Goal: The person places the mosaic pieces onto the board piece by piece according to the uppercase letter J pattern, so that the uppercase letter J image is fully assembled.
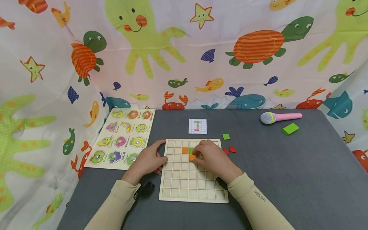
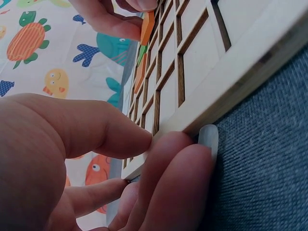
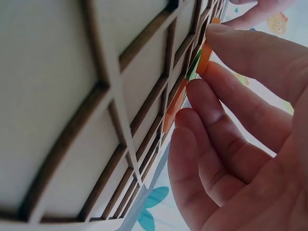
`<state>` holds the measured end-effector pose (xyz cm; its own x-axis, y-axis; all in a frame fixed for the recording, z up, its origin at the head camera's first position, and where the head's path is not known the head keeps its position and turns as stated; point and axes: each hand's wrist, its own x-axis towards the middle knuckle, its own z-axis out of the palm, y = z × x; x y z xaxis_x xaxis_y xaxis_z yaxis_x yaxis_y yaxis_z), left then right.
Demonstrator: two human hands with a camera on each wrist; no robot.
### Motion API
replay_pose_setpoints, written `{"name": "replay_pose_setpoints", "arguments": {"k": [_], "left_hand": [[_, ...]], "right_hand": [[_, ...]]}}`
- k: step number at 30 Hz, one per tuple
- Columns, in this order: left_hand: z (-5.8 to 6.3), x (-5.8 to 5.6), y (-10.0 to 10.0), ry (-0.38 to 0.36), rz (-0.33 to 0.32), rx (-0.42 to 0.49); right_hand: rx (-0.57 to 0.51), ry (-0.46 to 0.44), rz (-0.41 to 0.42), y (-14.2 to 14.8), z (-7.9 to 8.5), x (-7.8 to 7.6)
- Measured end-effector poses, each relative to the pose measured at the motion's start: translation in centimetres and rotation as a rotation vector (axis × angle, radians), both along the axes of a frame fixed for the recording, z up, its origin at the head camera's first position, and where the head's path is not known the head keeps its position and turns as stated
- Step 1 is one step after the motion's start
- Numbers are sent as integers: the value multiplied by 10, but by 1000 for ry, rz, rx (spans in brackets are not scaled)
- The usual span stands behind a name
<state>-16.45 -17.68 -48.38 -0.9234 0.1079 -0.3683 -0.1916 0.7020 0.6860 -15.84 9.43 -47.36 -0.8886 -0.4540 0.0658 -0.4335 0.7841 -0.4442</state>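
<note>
A pale wooden grid board [image 1: 179, 183] lies flat on the table. My left hand [image 1: 147, 159] holds its left edge, the thumb on the rim and the other fingers along the side. Over the upper part of the board, my right hand [image 1: 212, 158] pinches an orange square tile [image 3: 204, 58] between thumb and index finger, tilted above the cells. Beside it, an orange tile [image 1: 185, 150] and a green tile [image 1: 191, 149] sit in the grid; the right fingers partly cover this area. An orange piece [image 3: 175, 107] also shows by the curled fingers in the right wrist view.
A card with a coloured J [image 1: 197, 126] lies behind the board. A green tile [image 1: 226, 136] and red rounded pieces [image 1: 233, 149] lie to the right. A fruit puzzle [image 1: 118, 139] stands at left; a toy microphone [image 1: 287, 117] and green block [image 1: 290, 129] lie far right.
</note>
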Motion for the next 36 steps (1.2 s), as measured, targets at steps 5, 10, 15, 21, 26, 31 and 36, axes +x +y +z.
{"name": "replay_pose_setpoints", "arguments": {"k": [5, 10, 15, 21, 26, 31, 36], "left_hand": [[0, 0, 0, -3, 2, -1], [1, 0, 0, -8, 5, -9], [2, -1, 0, -4, 7, -9], [1, -1, 0, -2, 2, -6], [0, -1, 0, -2, -5, -10], [1, -2, 1, -6, -5, -21], [1, -1, 1, -13, 0, -26]], "right_hand": [[3, -2, -1, -1, 0, 0], [4, -7, 9, -2, 1, 1], [6, -8, 1, -1, 1, 0], [3, -3, -4, -2, 0, 0], [-1, 5, 5, -2, 0, 1], [-24, -9, -12, 3, 4, 0], [-32, -46, -42, 14, 11, -5]]}}
